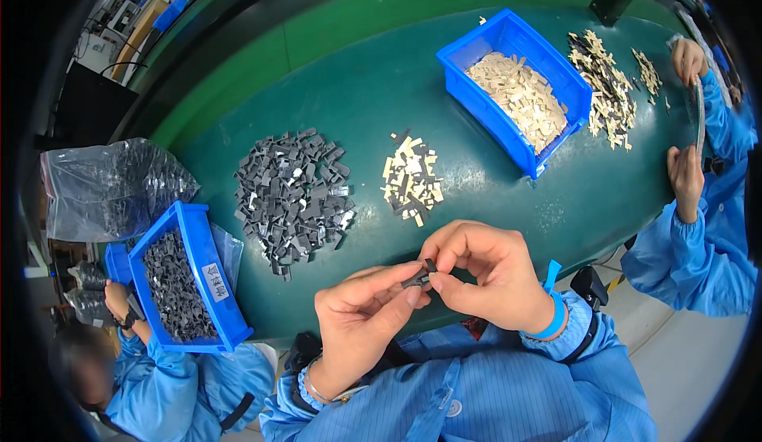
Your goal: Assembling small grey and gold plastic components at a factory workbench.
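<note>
On the green table (381, 92), 2 blue bins (520, 41) hold small parts (520, 96).

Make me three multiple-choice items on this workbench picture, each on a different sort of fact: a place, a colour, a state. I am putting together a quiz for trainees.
1. Where does the pile of dark grey parts lie?
A. on the green table
B. inside the far blue bin
C. on the floor

2. What colour is the bin that holds the pale beige parts?
A. red
B. blue
C. yellow

3. How is the small dark part held?
A. by the left hand alone
B. it lies loose on the table
C. between the fingertips of both hands

Answers: 1 A, the pile sits on the bare table; 2 B, its walls are blue; 3 C, left hand and right hand both pinch it.
</note>
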The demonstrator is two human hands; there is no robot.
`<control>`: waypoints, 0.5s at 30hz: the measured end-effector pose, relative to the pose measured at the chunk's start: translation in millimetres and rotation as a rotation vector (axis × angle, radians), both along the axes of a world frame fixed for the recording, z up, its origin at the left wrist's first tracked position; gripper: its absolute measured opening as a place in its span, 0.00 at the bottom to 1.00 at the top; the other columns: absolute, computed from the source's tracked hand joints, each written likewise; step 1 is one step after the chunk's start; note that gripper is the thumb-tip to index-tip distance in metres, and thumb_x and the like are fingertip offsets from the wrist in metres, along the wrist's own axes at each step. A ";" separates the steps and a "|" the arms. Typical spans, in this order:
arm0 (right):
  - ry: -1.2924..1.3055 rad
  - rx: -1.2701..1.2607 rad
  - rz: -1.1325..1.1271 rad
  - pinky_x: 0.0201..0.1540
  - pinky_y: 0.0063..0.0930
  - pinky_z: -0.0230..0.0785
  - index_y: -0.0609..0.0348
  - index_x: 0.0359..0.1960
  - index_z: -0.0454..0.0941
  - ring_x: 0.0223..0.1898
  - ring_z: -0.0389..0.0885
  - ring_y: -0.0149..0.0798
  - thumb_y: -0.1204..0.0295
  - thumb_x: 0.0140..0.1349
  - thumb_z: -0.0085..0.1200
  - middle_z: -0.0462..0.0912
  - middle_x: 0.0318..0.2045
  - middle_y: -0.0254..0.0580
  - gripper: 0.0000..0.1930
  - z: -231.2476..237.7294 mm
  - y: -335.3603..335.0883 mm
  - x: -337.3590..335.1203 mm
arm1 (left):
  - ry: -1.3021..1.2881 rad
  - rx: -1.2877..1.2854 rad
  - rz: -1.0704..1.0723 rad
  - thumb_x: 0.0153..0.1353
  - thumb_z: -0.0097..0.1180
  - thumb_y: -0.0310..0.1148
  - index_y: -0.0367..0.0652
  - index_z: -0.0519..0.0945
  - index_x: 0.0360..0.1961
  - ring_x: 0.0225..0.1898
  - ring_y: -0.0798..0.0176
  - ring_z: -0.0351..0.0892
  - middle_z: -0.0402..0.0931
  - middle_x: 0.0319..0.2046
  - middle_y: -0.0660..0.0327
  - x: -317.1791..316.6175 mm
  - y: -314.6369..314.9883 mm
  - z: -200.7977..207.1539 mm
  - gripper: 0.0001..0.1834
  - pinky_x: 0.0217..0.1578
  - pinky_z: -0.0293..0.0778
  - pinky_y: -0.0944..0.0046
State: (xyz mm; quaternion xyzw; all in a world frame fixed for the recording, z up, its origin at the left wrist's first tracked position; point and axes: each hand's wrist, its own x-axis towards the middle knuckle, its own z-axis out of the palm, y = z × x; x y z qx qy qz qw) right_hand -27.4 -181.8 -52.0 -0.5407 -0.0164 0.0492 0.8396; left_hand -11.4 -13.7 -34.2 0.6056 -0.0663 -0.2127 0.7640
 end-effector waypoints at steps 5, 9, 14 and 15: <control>0.006 -0.015 -0.003 0.44 0.22 0.70 0.65 0.26 0.71 0.38 0.75 0.28 0.85 0.49 0.54 0.74 0.35 0.43 0.05 0.1 -0.2 0.1 | -0.007 -0.030 0.000 0.54 0.53 0.16 0.31 0.76 0.43 0.35 0.66 0.79 0.77 0.37 0.53 0.2 -1.1 -0.5 0.14 0.37 0.75 0.71; -0.009 -0.038 -0.009 0.43 0.22 0.70 0.66 0.25 0.70 0.38 0.75 0.28 0.85 0.48 0.54 0.74 0.35 0.43 0.05 0.3 -0.6 0.4 | -0.010 -0.035 -0.006 0.54 0.52 0.16 0.31 0.76 0.43 0.35 0.65 0.79 0.77 0.37 0.52 0.4 -1.6 -0.3 0.13 0.38 0.75 0.71; -0.025 -0.065 -0.023 0.42 0.22 0.71 0.66 0.24 0.70 0.37 0.76 0.28 0.85 0.47 0.54 0.74 0.34 0.43 0.06 1.6 0.2 1.0 | -0.032 -0.039 -0.007 0.54 0.53 0.16 0.30 0.76 0.43 0.35 0.66 0.79 0.77 0.37 0.52 0.1 -1.5 -0.6 0.14 0.38 0.76 0.70; -0.026 -0.065 -0.023 0.42 0.22 0.71 0.66 0.24 0.70 0.37 0.76 0.28 0.85 0.47 0.54 0.74 0.34 0.43 0.06 1.9 0.6 1.3 | -0.033 -0.039 -0.006 0.54 0.53 0.16 0.30 0.76 0.43 0.35 0.66 0.79 0.77 0.37 0.52 0.0 -1.6 -0.4 0.14 0.38 0.76 0.70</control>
